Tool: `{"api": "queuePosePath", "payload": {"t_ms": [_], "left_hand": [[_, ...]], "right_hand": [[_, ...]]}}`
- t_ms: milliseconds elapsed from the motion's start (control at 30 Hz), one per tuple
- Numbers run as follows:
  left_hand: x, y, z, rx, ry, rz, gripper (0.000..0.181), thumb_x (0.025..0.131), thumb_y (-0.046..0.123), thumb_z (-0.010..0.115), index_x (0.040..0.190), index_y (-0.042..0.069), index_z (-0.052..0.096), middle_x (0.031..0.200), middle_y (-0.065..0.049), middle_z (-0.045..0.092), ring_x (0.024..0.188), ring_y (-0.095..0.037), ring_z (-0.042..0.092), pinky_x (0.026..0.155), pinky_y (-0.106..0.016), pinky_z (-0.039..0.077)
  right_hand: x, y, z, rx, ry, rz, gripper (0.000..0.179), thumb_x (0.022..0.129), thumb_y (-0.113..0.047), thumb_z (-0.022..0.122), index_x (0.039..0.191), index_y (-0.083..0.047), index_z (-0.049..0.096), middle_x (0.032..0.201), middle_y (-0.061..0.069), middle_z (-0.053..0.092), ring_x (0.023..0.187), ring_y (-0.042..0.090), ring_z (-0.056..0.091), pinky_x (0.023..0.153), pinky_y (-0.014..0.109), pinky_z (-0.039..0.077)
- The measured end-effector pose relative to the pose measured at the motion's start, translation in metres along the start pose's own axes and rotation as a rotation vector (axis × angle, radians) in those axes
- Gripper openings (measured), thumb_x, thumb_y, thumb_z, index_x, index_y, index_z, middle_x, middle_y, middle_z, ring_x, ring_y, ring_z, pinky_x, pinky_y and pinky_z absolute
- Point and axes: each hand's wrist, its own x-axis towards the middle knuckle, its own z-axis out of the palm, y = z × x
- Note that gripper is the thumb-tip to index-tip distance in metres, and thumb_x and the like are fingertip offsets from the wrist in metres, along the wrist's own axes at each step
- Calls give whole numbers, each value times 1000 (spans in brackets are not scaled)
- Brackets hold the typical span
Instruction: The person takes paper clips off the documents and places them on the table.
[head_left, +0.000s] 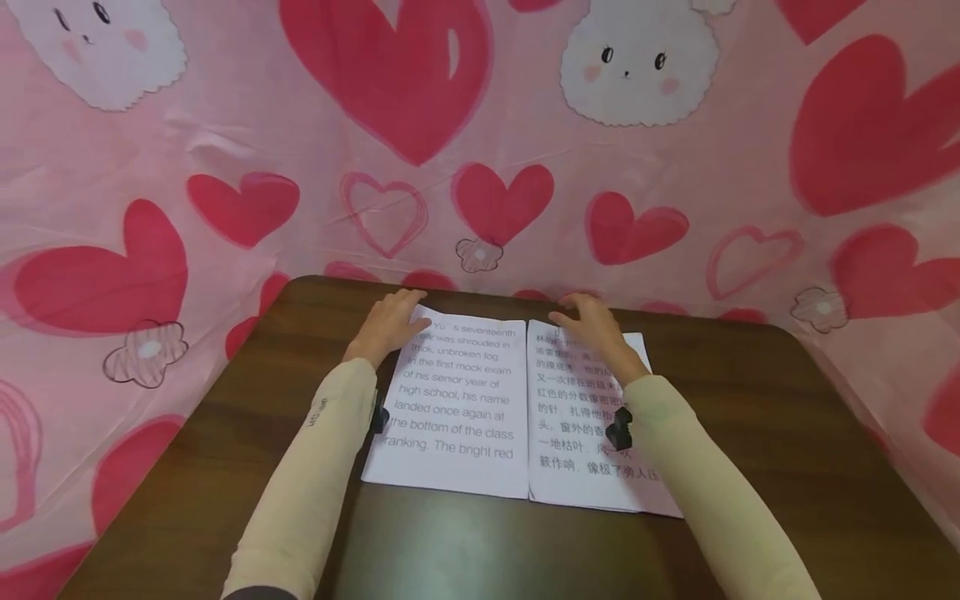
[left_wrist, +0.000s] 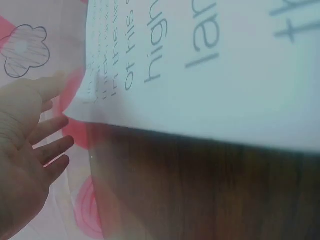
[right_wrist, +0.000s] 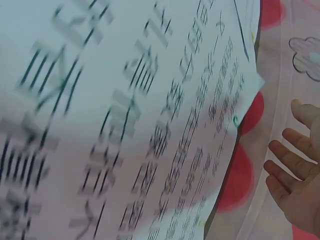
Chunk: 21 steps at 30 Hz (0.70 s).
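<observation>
The booklet (head_left: pixel 517 408) lies spread out on the middle of the desk (head_left: pixel 435 542), its fold running roughly from twelve to six o'clock; the English page (head_left: pixel 453 400) fills the nine o'clock half and the Chinese page (head_left: pixel 573 408) the three o'clock half; in the wrist views their outer top corners do not lie quite flat.

Outward from it, the left hand (head_left: pixel 390 323) is at eleven o'clock and the right hand (head_left: pixel 596 327) at one o'clock, both by the far edge; the fingers of each look relaxed and fairly straight, gripping nothing; whether any fingertip touches paper I cannot tell.

For careful handling, light, even contact at both top corners would probably serve best; thin sheets like these could crease if pinched hard, and uneven pulls might skew the two halves; the raised corners seem worth smoothing with flat fingers, and the right forearm would do well to clear the print it partly hides.

Pale sleeves (head_left: pixel 307 467) cover the forearms, from seven and five o'clock; beyond twelve o'clock hangs a pink heart-patterned cloth (head_left: pixel 525 125).
</observation>
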Motion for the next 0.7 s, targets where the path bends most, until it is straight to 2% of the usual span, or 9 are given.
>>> {"api": "queuePosePath", "payload": {"t_ms": [100, 267, 467, 600, 700], "left_hand": [[3, 2, 3, -5, -22, -28, 61, 99, 31, 62, 152, 12, 39, 155, -16, 43, 141, -38, 41, 122, -55, 28], [10, 5, 7, -17, -37, -30, 60, 98, 30, 63, 151, 12, 41, 154, -15, 44, 141, -37, 41, 122, -54, 27], [14, 9, 7, -1, -29, 22, 55, 97, 25, 66, 146, 9, 49, 146, -16, 53, 136, -37, 47, 121, -52, 31], [16, 9, 8, 30, -13, 57, 46, 96, 21, 67, 139, 7, 57, 137, -16, 60, 128, -35, 52, 117, -49, 36], [16, 8, 10, 45, -9, 61, 43, 95, 19, 69, 135, 6, 60, 132, -16, 62, 122, -34, 54, 114, -47, 39]], "right_hand": [[4, -7, 8, 23, -20, 3, 53, 98, -34, 64, 139, -3, 54, 142, 18, 57, 137, 36, 48, 117, 52, 36], [12, -17, 20, 37, -54, 20, 52, 97, -34, 65, 140, -5, 54, 143, 17, 57, 136, 35, 50, 115, 53, 38], [20, -30, 35, 41, -98, 19, 53, 96, -29, 67, 142, -6, 53, 140, 17, 59, 131, 34, 55, 114, 52, 41], [28, -38, 47, 14, -109, -31, 51, 94, -24, 70, 139, -5, 56, 133, 18, 64, 127, 34, 58, 112, 50, 42], [32, -43, 56, -4, -118, -55, 49, 93, -22, 71, 136, -4, 58, 130, 18, 66, 125, 33, 60, 112, 49, 43]]}}
